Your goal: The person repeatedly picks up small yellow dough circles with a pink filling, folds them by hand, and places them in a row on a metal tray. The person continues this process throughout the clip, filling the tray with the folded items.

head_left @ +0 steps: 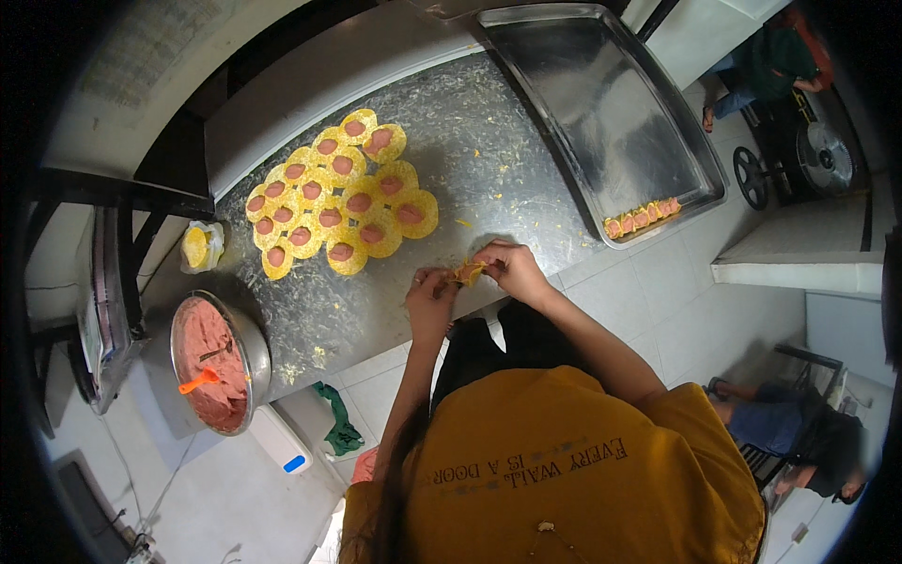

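Note:
Close to the table's near edge, my left hand (431, 290) and my right hand (510, 269) pinch a small dumpling (469, 274) between them. Its yellow wrapper is folded up around pink meat filling. The fingers of both hands are closed on it and cover part of it. To the left, round yellow wrappers (411, 197) lie flat in overlapping rows, each with a lump of pink filling (360, 202) on it. At the far right, a row of finished-looking dumplings (643, 218) sits in the near corner of a large metal tray (601, 113).
A steel bowl (256, 352) of pink meat mix (211, 338) with an orange-handled utensil (200, 380) stands at the left. Behind it, yellow wrappers (195, 246) sit in clear plastic. Crumbs dot the metal table (470, 122). Two other people (799, 428) (775, 61) are at the right.

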Demonstrator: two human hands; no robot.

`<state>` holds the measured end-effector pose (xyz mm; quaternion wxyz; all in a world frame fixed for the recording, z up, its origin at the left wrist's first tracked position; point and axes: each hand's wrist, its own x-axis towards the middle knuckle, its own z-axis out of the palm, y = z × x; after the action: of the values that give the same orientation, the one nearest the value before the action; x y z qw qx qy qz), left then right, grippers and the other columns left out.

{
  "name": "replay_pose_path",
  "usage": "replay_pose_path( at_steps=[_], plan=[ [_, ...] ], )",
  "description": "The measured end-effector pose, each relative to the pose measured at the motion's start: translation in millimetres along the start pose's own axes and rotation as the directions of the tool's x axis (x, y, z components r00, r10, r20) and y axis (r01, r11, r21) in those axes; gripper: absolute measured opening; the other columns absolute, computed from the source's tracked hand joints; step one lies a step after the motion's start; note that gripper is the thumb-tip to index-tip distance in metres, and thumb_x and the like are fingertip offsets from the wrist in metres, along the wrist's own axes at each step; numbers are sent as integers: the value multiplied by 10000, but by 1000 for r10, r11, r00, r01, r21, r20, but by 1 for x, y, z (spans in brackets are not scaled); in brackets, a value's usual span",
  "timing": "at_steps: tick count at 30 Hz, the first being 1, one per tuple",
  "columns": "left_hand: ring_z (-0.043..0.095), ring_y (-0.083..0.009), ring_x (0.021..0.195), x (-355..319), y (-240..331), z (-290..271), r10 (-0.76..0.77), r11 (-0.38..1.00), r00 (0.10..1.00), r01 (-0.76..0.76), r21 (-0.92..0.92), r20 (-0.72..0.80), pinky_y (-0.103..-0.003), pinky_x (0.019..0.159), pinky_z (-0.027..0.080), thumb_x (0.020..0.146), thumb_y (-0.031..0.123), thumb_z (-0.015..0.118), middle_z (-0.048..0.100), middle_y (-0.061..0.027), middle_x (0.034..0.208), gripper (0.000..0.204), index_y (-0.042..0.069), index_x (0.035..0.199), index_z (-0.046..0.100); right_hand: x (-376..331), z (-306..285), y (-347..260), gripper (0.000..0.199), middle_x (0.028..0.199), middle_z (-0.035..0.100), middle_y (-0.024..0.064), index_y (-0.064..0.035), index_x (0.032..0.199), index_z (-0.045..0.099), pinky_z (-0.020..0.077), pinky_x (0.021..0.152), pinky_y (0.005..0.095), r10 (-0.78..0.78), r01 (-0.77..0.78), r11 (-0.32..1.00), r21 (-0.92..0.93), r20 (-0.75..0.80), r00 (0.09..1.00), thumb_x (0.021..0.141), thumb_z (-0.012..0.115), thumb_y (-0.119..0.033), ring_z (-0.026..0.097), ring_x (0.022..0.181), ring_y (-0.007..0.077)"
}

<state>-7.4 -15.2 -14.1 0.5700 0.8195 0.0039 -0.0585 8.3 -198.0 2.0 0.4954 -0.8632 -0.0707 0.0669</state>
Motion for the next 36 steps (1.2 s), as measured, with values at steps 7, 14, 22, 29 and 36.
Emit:
replay_pose_path(
  at_steps=[7,14,22,29,36],
  plan=[
    [618,-247,759,0,18,3,169,936,976,-202,289,136,-338,677,504,694,40,645,603,-79,1037,147,22,828,586,-6,2,-9,392,964,574,131,-26,1014,592,486,760,371,-226,227,957,-183,27,974,637,609,79,572,892,322],
    [633,-288,773,3,17,8,46,952,991,-83,295,129,-370,668,503,714,72,669,631,-138,922,248,21,934,565,-1,-2,-5,371,965,562,152,-19,1011,578,475,786,396,-202,237,938,-254,154,967,650,566,65,555,925,342],
    [643,-271,767,5,16,5,87,960,976,-135,244,199,-357,663,507,689,87,704,639,-145,918,314,42,984,607,-8,3,-7,240,941,564,135,-21,918,604,476,767,384,-225,233,953,-195,67,972,685,590,36,563,885,327],
    [635,-264,737,12,22,-5,158,947,959,-215,240,235,-346,656,505,662,65,700,625,-138,838,283,27,927,609,-8,2,-10,276,960,565,123,-30,942,606,476,772,380,-198,204,940,-275,48,979,676,589,42,556,911,323],
    [620,-285,731,16,22,-7,112,911,942,-224,345,317,-361,652,493,654,59,701,609,-136,819,290,33,924,596,-10,6,-10,296,935,560,128,-22,940,601,478,774,380,-295,299,931,-211,51,954,654,585,57,558,906,325]
  ],
)
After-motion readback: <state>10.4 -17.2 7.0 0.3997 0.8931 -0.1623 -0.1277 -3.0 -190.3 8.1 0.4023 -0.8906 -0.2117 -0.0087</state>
